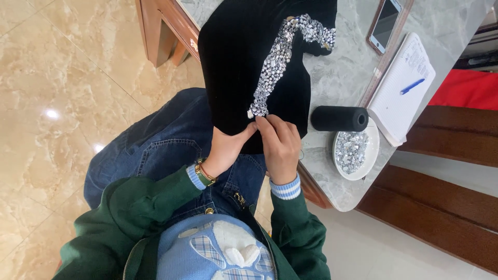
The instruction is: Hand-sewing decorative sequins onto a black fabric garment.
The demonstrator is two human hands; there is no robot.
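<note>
Just left of the frame's centre, the left hand (pixel 225 148) pinches the lower edge of the black cloth (pixel 244 62), which hangs from the desk (pixel 342 78) over the lap. Beside it, touching, the right hand (pixel 280 148) has its fingers (pixel 267 124) closed at the bottom end of the rhinestone strip (pixel 275 65), seemingly fixing a stone; whether they hold a needle I cannot tell. Further right lie a black thread spool (pixel 340 118) and a plate of stones (pixel 355 151), probably the source of the next piece.

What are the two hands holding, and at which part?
Both the left hand and the right hand hold the black garment at its lower edge, just below the end of the rhinestone strip.
</note>
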